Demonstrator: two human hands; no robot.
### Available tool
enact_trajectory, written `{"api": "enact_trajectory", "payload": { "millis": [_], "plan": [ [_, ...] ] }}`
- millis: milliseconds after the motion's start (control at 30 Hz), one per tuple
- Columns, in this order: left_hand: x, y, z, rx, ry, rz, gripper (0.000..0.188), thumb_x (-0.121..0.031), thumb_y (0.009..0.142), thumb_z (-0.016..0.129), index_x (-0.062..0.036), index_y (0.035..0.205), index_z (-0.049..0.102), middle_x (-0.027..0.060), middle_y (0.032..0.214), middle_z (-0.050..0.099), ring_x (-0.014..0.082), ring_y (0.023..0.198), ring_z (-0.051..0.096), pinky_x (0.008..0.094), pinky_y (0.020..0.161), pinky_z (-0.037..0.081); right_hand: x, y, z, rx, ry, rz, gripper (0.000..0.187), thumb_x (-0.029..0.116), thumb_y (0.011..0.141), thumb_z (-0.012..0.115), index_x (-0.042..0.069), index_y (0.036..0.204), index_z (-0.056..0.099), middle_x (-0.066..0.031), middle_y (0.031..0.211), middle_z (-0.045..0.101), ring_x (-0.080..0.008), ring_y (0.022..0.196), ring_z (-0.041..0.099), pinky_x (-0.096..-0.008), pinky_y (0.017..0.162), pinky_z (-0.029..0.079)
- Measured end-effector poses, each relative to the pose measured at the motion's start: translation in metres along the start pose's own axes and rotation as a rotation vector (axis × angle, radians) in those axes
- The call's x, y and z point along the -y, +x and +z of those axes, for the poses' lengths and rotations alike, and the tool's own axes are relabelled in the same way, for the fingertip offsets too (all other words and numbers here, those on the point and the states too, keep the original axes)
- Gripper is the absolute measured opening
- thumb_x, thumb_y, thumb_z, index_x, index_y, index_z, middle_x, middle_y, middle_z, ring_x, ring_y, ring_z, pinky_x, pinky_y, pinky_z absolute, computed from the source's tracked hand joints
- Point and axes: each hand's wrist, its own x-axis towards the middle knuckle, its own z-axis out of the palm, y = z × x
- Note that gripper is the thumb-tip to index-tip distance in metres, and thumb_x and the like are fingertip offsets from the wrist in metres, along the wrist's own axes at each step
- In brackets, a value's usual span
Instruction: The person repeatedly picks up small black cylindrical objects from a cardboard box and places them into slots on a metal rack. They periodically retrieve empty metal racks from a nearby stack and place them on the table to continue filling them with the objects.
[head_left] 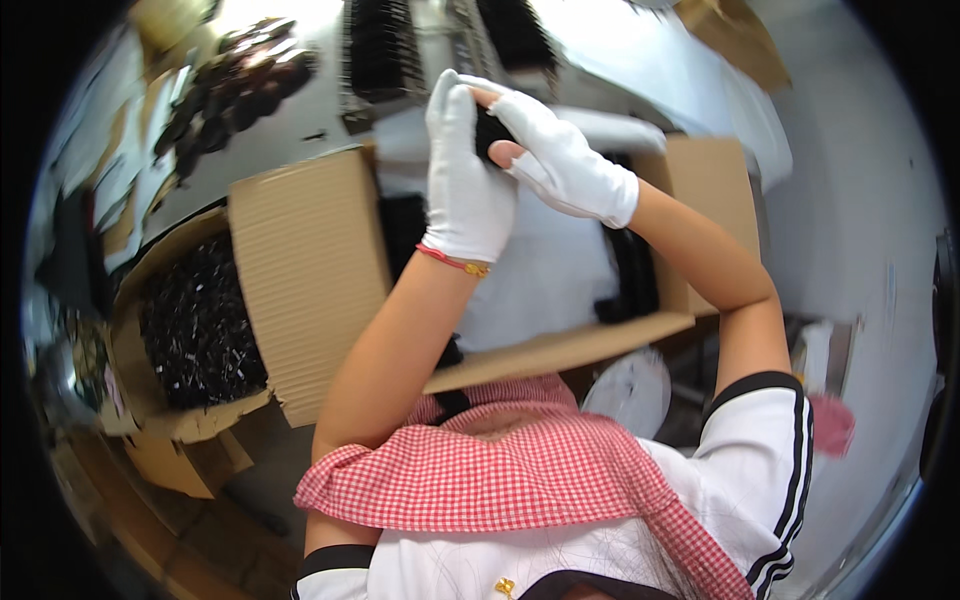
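Observation:
Both my hands wear white gloves and are raised over an open cardboard box (535,352). Between them is a small black thing (490,138), mostly covered, so its kind does not show. My left hand (466,185) presses its palm side against it, fingers straight up and together. My right hand (565,155), with bare thumb and fingertip showing, closes on it from the right. Inside the box below lie a white sheet (540,270) and black items (632,270) along the sides.
To the left, another cardboard box (125,335) holds many shiny black pieces (205,325). Rows of black bristly items (380,50) and a pile of dark, glossy oval pieces (245,85) lie on the table behind. A raised box flap (300,270) stands beside my left forearm.

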Motion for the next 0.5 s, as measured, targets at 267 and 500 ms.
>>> {"api": "enact_trajectory", "payload": {
  "millis": [267,500],
  "plan": [
    [0.092,-0.04,-0.04,0.127,0.656,-0.441,0.06,-0.005,0.085,0.053,-0.0029,0.144,0.041,0.0109,0.114,0.061,0.0271,0.105,0.06,0.0356,0.097,0.049,-0.016,-0.137,-0.03,0.253,-0.32,0.472,0.047,0.026,0.079,0.073,0.002,0.118,0.062,-0.0179,0.105,0.066,-0.0346,0.101,0.064,-0.0423,0.089,0.052],
    [0.123,-0.051,-0.078,0.895,1.77,-0.256,0.056,-0.002,0.081,0.065,-0.0006,0.134,0.049,0.0246,0.121,0.062,0.0382,0.113,0.06,0.0418,0.098,0.049,-0.032,-0.224,-0.029,0.503,-0.403,0.424,0.033,0.018,0.072,0.075,0.005,0.101,0.068,-0.0162,0.095,0.069,-0.0342,0.096,0.066,-0.0433,0.095,0.049]
  ]
}}
